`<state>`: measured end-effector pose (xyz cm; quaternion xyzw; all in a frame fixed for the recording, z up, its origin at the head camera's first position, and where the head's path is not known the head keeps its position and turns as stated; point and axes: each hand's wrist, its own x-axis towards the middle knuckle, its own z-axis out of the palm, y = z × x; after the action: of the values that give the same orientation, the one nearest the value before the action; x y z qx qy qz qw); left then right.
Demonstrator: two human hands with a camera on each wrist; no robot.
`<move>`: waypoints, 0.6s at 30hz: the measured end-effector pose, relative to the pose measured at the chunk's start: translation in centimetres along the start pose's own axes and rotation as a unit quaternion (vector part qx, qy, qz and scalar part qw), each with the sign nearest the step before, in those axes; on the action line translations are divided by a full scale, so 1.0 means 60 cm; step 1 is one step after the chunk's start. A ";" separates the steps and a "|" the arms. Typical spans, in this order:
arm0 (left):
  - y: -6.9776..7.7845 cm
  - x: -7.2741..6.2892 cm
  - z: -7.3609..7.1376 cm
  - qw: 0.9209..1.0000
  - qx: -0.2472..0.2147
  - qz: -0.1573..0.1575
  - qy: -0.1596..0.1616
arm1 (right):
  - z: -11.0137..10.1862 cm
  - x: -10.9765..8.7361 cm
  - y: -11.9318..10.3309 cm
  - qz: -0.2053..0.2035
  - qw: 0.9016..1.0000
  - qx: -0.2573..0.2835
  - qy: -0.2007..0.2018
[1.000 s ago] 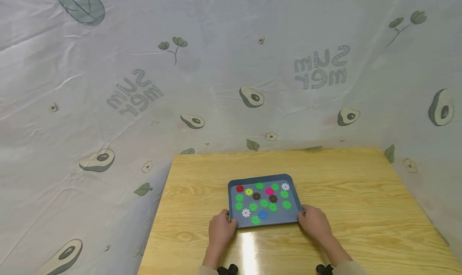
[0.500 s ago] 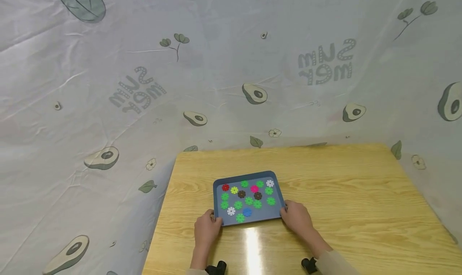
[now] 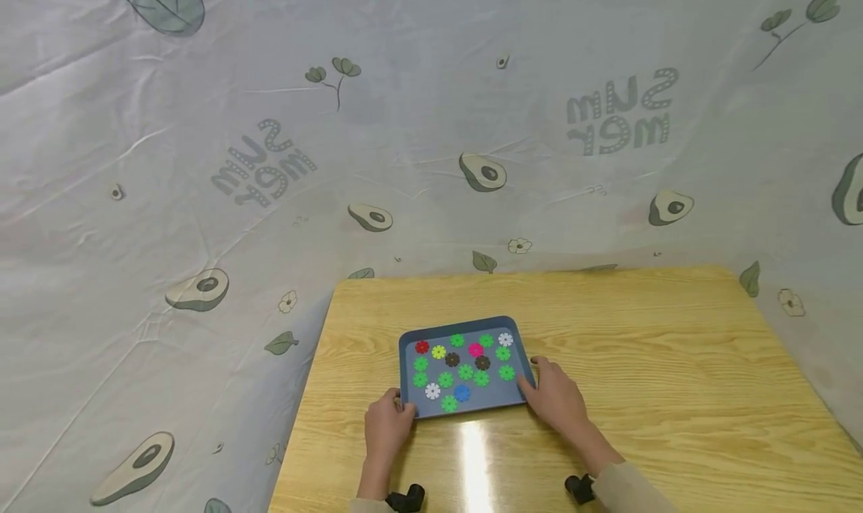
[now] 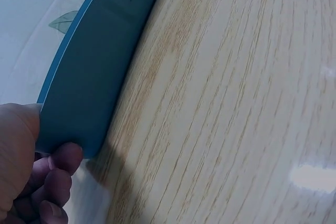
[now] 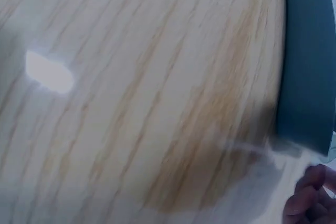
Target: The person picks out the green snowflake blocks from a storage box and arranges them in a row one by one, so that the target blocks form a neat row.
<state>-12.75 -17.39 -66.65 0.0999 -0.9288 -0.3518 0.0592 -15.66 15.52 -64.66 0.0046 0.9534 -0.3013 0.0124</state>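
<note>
A shallow blue-grey tray (image 3: 495,396) rests on the wooden table in the head view. Scattered flat inside are notched plastic snowflake discs, mostly green, such as one green disc (image 3: 449,404), a blue disc (image 3: 461,392) and a red disc (image 3: 422,347). My left hand (image 3: 388,427) pinches the near left corner, thumb over the rim and fingers beneath, as the left wrist view confirms. At the near right corner, my right hand (image 3: 554,398) has its thumb by the rim and its fingers spread off it; the right wrist view shows fingers (image 5: 304,203) apart from the tray wall.
The wooden table (image 3: 647,363) stretches well to the right of the tray. A pale curtain (image 3: 418,123) printed with avocados and leaves hangs behind and to the left. Black wrist mounts (image 3: 407,498) sit on both wrists. A light glare shows near the front.
The tray and both hands shifted left in the head view between the first two frames, and the view itself turned slightly. Since then, my right fingers have loosened from the tray's corner.
</note>
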 end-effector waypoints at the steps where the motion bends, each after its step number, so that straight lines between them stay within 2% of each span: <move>1: 0.000 0.000 -0.001 1.000 -0.002 0.001 0.002 | 0.001 0.003 -0.005 -0.007 1.000 0.003 0.008; 4: -0.002 0.001 -0.002 1.000 -0.004 0.005 0.007 | 0.006 0.013 -0.023 -0.037 0.999 0.007 0.026; 7: -0.003 0.003 -0.003 1.000 -0.004 0.007 0.011 | 0.016 0.025 -0.049 -0.078 0.997 0.002 0.021; 12: -0.004 0.005 -0.002 1.000 -0.005 0.003 0.013 | 0.044 0.040 -0.086 -0.133 0.990 -0.010 -0.036; 14: -0.002 0.005 -0.002 1.000 -0.005 0.000 0.007 | 0.055 0.042 -0.094 -0.140 0.988 -0.024 -0.054; 18: 0.000 0.001 -0.003 1.000 -0.003 -0.002 -0.006 | 0.072 0.042 -0.101 -0.133 0.987 -0.062 -0.064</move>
<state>-12.79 -17.52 -66.53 0.0998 -0.9278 -0.3555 0.0534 -18.20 8.08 -64.77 -0.1428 0.9596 -0.2401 0.0334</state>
